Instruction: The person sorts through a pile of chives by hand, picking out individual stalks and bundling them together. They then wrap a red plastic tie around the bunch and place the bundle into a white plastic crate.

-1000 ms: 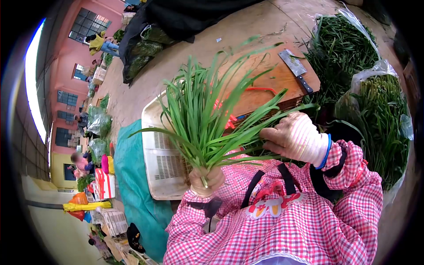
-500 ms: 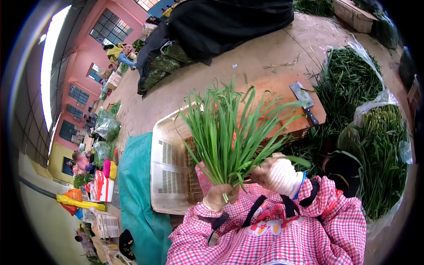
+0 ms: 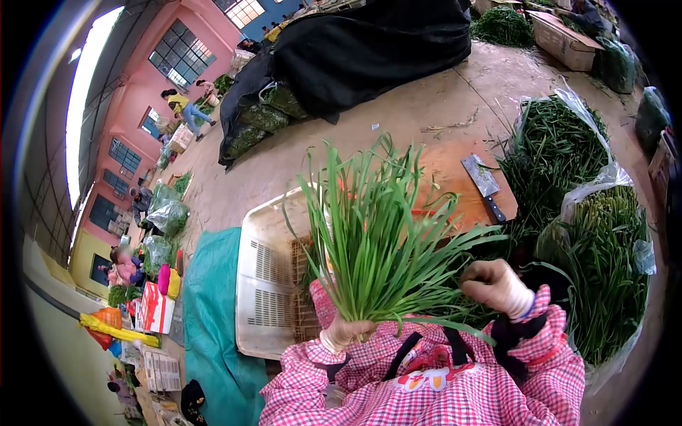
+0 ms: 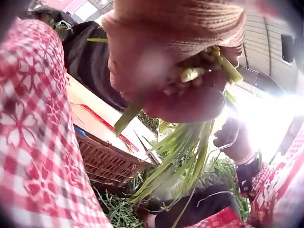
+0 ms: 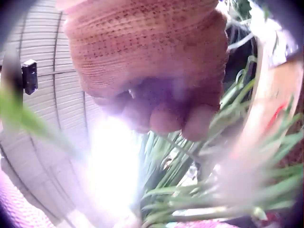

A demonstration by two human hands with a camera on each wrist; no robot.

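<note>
Gripping greens (image 3: 373, 248) with my left hand (image 3: 345, 333); right hand (image 3: 495, 285) at their 4 o'clock, fingers curled, can't tell if holding anything; knife (image 3: 482, 177) at 2 o'clock.

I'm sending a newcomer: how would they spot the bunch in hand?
Find the white crate beside the teal sheet. Just right of the crate, the left hand grips a bunch of long green leaves by its stems. Unlike the bagged greens, it's hand-held.
</note>
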